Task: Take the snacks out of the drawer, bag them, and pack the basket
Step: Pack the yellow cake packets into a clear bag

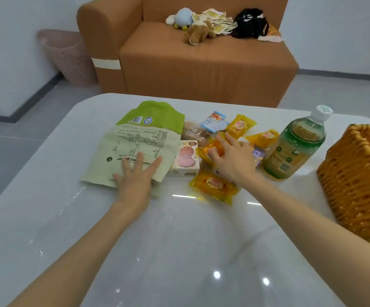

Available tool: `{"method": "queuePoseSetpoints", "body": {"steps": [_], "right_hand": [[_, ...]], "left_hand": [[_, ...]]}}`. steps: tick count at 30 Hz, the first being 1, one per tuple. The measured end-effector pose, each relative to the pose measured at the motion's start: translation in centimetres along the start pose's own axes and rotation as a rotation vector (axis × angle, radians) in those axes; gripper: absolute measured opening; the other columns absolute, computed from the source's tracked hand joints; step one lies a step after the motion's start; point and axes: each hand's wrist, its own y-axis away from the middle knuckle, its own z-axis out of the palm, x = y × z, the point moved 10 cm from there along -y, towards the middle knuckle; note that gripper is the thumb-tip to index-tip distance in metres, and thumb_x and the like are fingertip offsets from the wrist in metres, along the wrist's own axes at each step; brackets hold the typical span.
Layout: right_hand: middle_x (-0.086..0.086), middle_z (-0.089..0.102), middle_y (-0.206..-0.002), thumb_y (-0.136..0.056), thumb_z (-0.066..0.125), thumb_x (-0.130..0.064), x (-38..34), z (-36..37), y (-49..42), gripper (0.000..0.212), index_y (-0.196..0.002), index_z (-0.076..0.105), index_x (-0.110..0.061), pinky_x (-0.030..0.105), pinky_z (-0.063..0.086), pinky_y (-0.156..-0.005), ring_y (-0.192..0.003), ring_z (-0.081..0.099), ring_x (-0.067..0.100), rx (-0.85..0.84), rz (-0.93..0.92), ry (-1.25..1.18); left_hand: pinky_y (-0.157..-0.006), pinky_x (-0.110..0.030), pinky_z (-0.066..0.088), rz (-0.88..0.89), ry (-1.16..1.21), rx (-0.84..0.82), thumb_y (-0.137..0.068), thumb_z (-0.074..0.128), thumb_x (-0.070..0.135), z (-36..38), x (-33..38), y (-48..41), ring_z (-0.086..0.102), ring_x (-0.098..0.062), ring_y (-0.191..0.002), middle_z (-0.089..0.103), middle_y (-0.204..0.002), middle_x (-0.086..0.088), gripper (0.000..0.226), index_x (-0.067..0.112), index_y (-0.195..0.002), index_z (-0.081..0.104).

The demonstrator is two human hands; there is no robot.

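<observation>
Head view, looking down over a glossy white worktop (179, 240), with two bare forearms reaching forward.

The left hand (135, 176) lies flat, fingers spread, pressing on the near end of a large green-and-beige bag (144, 138). The bag lies flat with its long axis running away from the person, green end farthest. Which end is its mouth cannot be told.

The right hand (230, 156) reaches into a loose heap of snacks just right of the bag. Its fingers bend down over an orange packet (208, 151) and appear to grip it. A pink-and-white box (186, 160) sits between that packet and the bag, against the bag's right edge. A yellow packet (215, 187) lies nearer the person, beside the right wrist, and more small packets lie beyond the hand.

A green bottle (294, 147) with a white cap stands right of the heap. A wicker basket (356, 173) sits at the far right edge, well apart from the bag.

The orange packet probably has to travel left, over the box, to reach the bag. The left hand is nearer the bag, and the right hand is nearer the snacks and the basket.

Beyond the worktop are an orange sofa (201, 63) carrying soft toys and a pink hamper (71, 58) on the floor.
</observation>
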Motion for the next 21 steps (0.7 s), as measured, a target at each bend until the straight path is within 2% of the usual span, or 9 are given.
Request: {"method": "queuePoseSetpoints", "body": {"steps": [3,5,7,9,11,13,15,17,21], "right_hand": [[-0.004,0.033,-0.154,-0.095,0.035,-0.057,-1.2,-0.4,0.8,0.058,-0.148,0.033,-0.033,0.052,0.023,-0.113,-0.135,0.033,0.037,-0.026,-0.05,-0.038],[-0.002,0.048,-0.145,-0.095,0.035,-0.058,-1.9,-1.0,1.4,0.056,-0.146,0.036,-0.036,0.053,0.029,-0.109,-0.128,0.04,0.034,-0.054,-0.079,-0.07],[0.005,0.064,-0.124,-0.097,0.032,-0.057,-2.6,-2.0,1.4,0.051,-0.145,0.035,-0.04,0.054,0.026,-0.109,-0.121,0.048,0.032,-0.052,-0.11,-0.053],[0.005,0.065,-0.122,-0.099,0.031,-0.051,-2.4,-3.5,0.5,0.047,-0.144,0.037,-0.039,0.053,0.019,-0.114,-0.125,0.048,0.027,-0.002,-0.112,-0.1],[0.0,0.049,-0.144,-0.099,0.034,-0.048,-1.1,-4.5,-1.2,0.047,-0.144,0.039,-0.035,0.053,0.016,-0.116,-0.137,0.036,0.025,0.063,-0.069,-0.141],[0.0,0.03,-0.156,-0.098,0.037,-0.051,0.9,-4.5,-3.4,0.05,-0.145,0.036,-0.034,0.056,0.012,-0.117,-0.145,0.019,0.029,0.056,0.008,-0.099],[0.002,0.012,-0.161,-0.095,0.036,-0.06,2.9,-3.7,-5.4,0.057,-0.147,0.029,-0.037,0.062,0.005,-0.114,-0.147,0.004,0.036,-0.014,0.093,-0.044],[0.001,0.0,-0.162,-0.09,0.032,-0.071,4.6,-2.5,-7.1,0.066,-0.149,0.022,-0.043,0.068,-0.001,-0.11,-0.145,-0.007,0.042,-0.081,0.161,-0.018],[-0.004,-0.012,-0.161,-0.077,0.023,-0.087,7.7,0.5,-9.0,0.079,-0.147,0.008,-0.053,0.077,-0.007,-0.102,-0.14,-0.018,0.051,-0.178,0.291,-0.022]], "left_hand": [[-0.106,-0.063,0.028,-0.057,-0.008,-0.036,-0.086,0.058,-0.005,-0.5,-2.6,-1.2,0.002,-0.043,-0.144,-0.007,-0.16,-0.004,0.102,0.043,-0.15,-0.005],[-0.107,-0.064,0.026,-0.094,-0.036,-0.112,-0.088,0.061,0.002,-0.6,-3.7,-1.8,0.001,-0.041,-0.144,-0.009,-0.161,-0.003,0.101,0.043,-0.149,-0.009],[-0.11,-0.064,0.018,-0.132,-0.047,-0.246,-0.093,0.055,0.009,-0.8,-4.1,-2.3,-0.005,-0.042,-0.145,-0.016,-0.16,-0.002,0.093,0.042,-0.15,-0.011],[-0.113,-0.062,0.012,-0.128,-0.053,-0.375,-0.096,0.041,0.003,-1.5,-3.1,-2.9,-0.011,-0.042,-0.145,-0.022,-0.159,-0.003,0.083,0.041,-0.15,-0.01],[-0.115,-0.061,0.008,-0.063,-0.037,-0.434,-0.094,0.035,-0.004,-3.1,-0.7,-3.9,-0.015,-0.039,-0.145,-0.024,-0.158,-0.002,0.083,0.039,-0.151,-0.008],[-0.115,-0.061,0.006,-0.003,0.033,-0.396,-0.094,0.037,-0.001,-5.1,2.2,-5.5,-0.013,-0.037,-0.146,-0.02,-0.159,0.0,0.08,0.037,-0.152,-0.005],[-0.114,-0.063,0.006,0.041,0.106,-0.28,-0.1,0.038,0.016,-6.6,4.8,-7.8,-0.008,-0.039,-0.146,-0.013,-0.161,0.0,0.069,0.04,-0.151,-0.001],[-0.11,-0.067,0.003,0.072,0.135,-0.184,-0.102,0.03,0.042,-6.8,6.6,-10.0,-0.008,-0.042,-0.145,-0.009,-0.162,0.001,0.055,0.046,-0.15,0.002],[-0.1,-0.078,-0.005,0.027,0.112,-0.169,-0.086,0.019,0.078,-3.6,6.8,-13.5,-0.027,-0.048,-0.138,-0.022,-0.159,0.005,0.067,0.054,-0.146,0.003]]}}
